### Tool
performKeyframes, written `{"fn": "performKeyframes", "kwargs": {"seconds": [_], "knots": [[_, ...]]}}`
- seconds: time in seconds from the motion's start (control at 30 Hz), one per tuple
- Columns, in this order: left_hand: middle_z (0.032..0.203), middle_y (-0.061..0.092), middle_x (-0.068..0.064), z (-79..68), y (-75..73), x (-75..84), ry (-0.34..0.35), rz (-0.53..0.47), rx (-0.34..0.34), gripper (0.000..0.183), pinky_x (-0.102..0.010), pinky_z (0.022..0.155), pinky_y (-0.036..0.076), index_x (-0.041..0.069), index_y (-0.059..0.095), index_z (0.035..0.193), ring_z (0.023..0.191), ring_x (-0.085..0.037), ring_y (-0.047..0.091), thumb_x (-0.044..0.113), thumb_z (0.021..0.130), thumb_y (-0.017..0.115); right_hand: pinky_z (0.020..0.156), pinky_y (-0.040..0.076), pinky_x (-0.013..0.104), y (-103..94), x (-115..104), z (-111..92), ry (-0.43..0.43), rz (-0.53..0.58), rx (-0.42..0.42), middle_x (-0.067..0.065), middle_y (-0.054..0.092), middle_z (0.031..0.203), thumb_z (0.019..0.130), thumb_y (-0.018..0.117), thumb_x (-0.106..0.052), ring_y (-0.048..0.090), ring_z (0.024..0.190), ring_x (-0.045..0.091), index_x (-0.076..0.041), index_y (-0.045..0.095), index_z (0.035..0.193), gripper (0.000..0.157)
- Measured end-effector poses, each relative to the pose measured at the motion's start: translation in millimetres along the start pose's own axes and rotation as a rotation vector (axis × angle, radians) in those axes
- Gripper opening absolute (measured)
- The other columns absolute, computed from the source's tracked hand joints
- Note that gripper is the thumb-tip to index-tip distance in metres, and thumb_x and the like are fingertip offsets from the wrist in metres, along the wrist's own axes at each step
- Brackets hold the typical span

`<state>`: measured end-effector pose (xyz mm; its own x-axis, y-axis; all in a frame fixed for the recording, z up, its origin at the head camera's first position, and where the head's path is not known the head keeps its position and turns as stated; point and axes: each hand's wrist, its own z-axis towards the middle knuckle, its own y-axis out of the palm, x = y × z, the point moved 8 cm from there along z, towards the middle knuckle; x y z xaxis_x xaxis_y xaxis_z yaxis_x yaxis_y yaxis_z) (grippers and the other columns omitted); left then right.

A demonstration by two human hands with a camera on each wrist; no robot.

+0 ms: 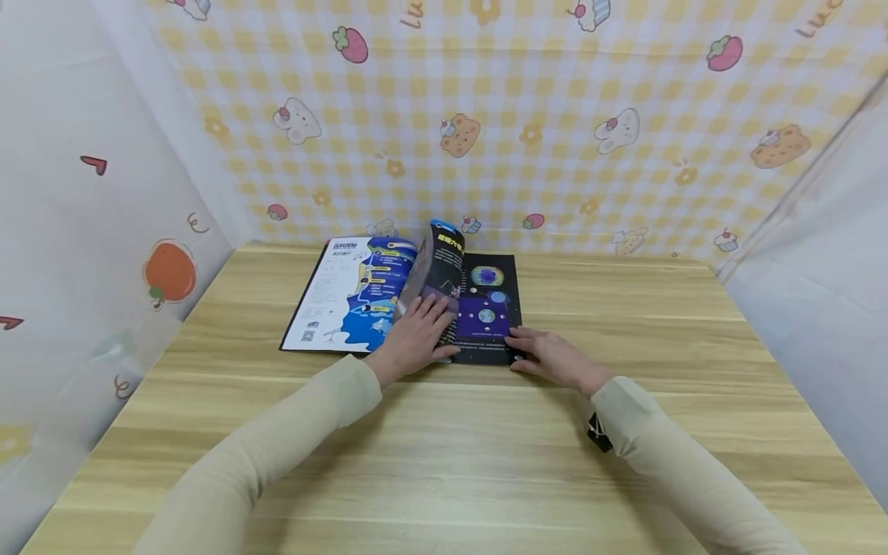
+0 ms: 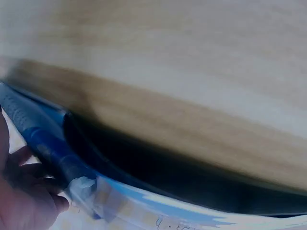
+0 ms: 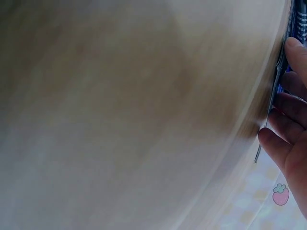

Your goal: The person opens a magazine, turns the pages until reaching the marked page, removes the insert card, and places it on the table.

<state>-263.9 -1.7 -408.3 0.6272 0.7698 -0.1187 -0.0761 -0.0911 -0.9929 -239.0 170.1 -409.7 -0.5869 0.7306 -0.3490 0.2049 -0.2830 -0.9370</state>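
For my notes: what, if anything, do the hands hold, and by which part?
No clear grip: left hand rests on the magazine's raised pages; right hand touches its right edge.

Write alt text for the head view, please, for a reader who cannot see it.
A person's left hand rests on a partly raised page of an open magazine on a wood-grain table. The right hand touches the edge of the black right-hand page, printed with colourful globes; a yellow checked backdrop is behind.
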Motion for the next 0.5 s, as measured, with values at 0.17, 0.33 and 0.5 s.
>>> {"fn": "performKeyframes", "kwargs": {"seconds": [0.17, 0.33, 0.5], "knots": [[0.157, 0.016, -0.011, 0.2, 6.8, 0.8, -0.009, -0.017, -0.048, 0.072, -0.045, 0.118, 0.008, 0.021, 0.033, 0.147, 0.145, -0.031, 0.008, 0.065, 0.091, 0.036, 0.102, 0.04, 0.047, 2.2, 1, 0, 0.02, 0.014, -0.025, 0.023, 0.046, 0.139, 0.091, 0.062, -0.027, 0.044, 0.128, 0.038, 0.002, 0.052, 0.131, 0.05], [0.155, 0.022, -0.014, 1.5, 2.8, -4.9, -0.053, -0.011, -0.047, 0.077, -0.045, 0.117, 0.013, 0.007, 0.037, 0.144, 0.144, -0.031, 0.014, 0.064, 0.092, 0.034, 0.103, 0.039, 0.048, 0.5, 0, 0, 0.022, 0.017, -0.022, 0.023, 0.046, 0.139, 0.091, 0.062, -0.026, 0.043, 0.129, 0.038, 0.002, 0.052, 0.131, 0.049], [0.154, 0.023, -0.018, -10.7, 12.7, -26.8, -0.148, -0.162, -0.089, 0.075, -0.051, 0.115, 0.018, 0.018, 0.025, 0.15, 0.142, -0.039, 0.017, 0.063, 0.092, 0.037, 0.104, 0.038, 0.048, -0.8, 2, -1, 0.027, 0.021, -0.021, 0.022, 0.045, 0.14, 0.091, 0.062, -0.026, 0.042, 0.13, 0.038, 0.001, 0.052, 0.131, 0.05]]}}
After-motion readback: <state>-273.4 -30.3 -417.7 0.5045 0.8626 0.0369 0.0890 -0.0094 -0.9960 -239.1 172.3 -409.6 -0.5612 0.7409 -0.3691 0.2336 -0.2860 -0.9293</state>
